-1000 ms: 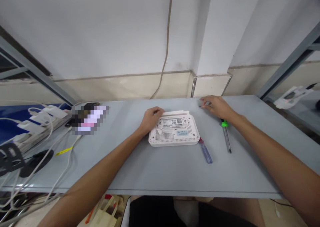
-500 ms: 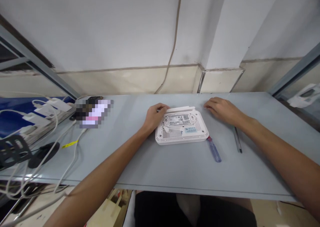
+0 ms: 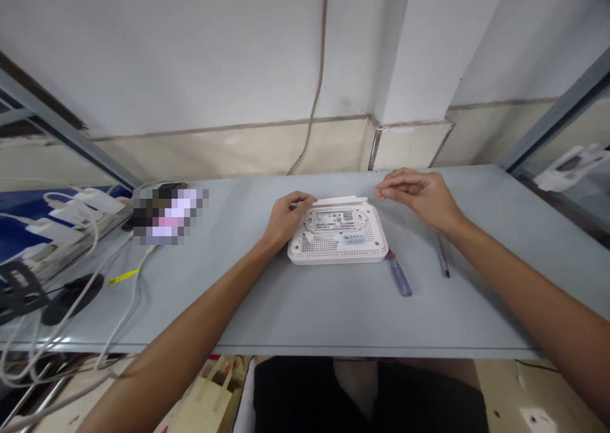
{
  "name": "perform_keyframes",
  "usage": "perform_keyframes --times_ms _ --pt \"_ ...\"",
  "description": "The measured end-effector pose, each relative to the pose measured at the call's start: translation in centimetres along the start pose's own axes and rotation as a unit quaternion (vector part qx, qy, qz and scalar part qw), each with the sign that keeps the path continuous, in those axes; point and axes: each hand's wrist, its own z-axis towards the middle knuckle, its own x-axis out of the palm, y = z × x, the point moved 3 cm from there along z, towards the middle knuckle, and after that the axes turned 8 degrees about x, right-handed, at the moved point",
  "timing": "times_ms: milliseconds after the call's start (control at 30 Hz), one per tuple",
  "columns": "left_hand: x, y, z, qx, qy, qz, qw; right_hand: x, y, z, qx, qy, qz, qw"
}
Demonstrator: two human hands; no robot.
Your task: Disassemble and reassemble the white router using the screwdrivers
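White plastic box-shaped device (image 3: 328, 246), patterned with dark perforations; small rectangular pale-blue label (image 3: 351, 240), larger white label (image 3: 328, 218) with dark print (square code (image 3: 349, 216) speckled black-and-white). Slim screwdriver (image 3: 400, 277): translucent violet-blue plastic handle, red neck. Long flat grey-blue tabletop (image 3: 305, 312). Bright-yellow strip-like tag (image 3: 123, 276), thin white cable (image 3: 135, 299).

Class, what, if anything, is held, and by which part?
The left hand touches the white device at its far left corner; whether it grips is unclear. The right hand looks pinched; its contents, if any, cannot be told.
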Motion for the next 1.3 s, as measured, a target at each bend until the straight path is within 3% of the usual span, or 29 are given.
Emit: perform_keyframes --times_ms 133,233,500,700,933,1300 --pt "0.0 0.0 0.1 0.005 0.008 0.035 0.999 0.7 -0.1 0.0 0.066 0.022 0.033 0.997" --pt "0.0 0.1 0.1 0.008 0.012 0.043 0.999 1.0 0.1 -0.1 0.072 0.051 0.024 0.996" --pt "-0.1 0.2 0.2 0.008 0.019 0.041 0.999 1.4 0.6 -0.5 -0.018 0.020 -0.169 0.985" --pt "-0.2 0.4 0.1 0.021 0.022 0.050 0.998 1.9 0.8 -0.9 -0.089 -0.015 -0.233 0.968" --pt "0.0 -0.1 -0.1 0.026 0.023 0.056 0.998 2.5 0.7 -1.3 -0.223 0.029 -0.304 0.926" --pt "0.1 -0.2 -0.1 0.019 0.027 0.055 0.998 2.4 0.1 -1.3 -0.206 0.056 -0.338 0.917"
